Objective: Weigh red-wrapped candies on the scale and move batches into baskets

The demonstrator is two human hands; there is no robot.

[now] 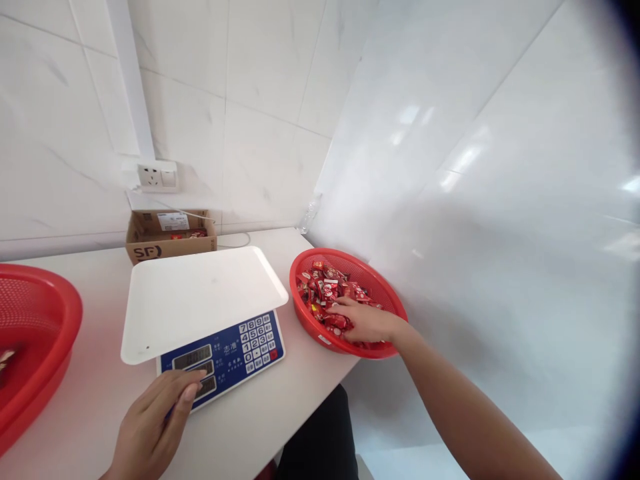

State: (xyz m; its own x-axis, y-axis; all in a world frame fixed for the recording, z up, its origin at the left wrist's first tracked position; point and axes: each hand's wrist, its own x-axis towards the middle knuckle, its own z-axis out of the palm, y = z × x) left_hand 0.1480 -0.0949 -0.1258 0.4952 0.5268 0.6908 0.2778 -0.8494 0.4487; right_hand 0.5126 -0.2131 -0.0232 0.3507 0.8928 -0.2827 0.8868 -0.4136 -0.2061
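A weighing scale (227,350) with a bare white pan (200,297) and a blue keypad panel stands on the white table (260,427). My left hand (155,420) rests at the scale's front left corner, fingers stretched onto the display. My right hand (363,320) reaches into a red mesh basket (377,283) at the table's right edge, fingers curled down among several small red-wrapped candies (327,287). What the fingers hold is hidden.
A second red basket (35,333) sits at the left edge with something small inside. An open cardboard box (170,233) stands against the tiled wall under a socket (157,177). A clear plastic bottle (309,215) is in the corner. A glossy white wall runs along the right.
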